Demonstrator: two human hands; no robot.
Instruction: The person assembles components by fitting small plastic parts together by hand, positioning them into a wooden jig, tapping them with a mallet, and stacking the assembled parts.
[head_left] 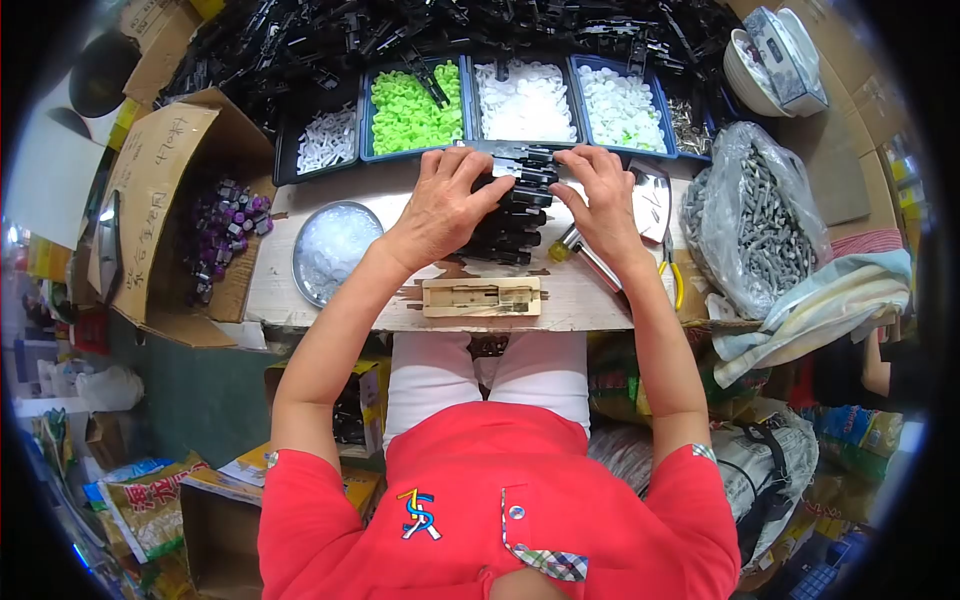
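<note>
Several black parts (pixel 505 222) lie side by side in a stack at the middle of the worktable. My left hand (pixel 447 200) is at the left of the stack, its fingers curved over the upper black parts. On the right side, my right hand (pixel 598 195) has its thumb and fingers apart, with the fingertips at the ends of the upper parts. Whether either hand grips a part is hard to tell. Below the stack sits a wooden fixture (pixel 482 298) with a long slot. A tool with a yellow end (pixel 560 250) lies beside my right hand.
Trays of green pieces (pixel 415 112), white pieces (pixel 524 105) and more white pieces (pixel 622 110) stand behind. A round dish (pixel 336 250) and a cardboard box (pixel 165 215) are left. Right are yellow-handled pliers (pixel 678 285) and a bag of screws (pixel 755 225). Black parts pile up behind.
</note>
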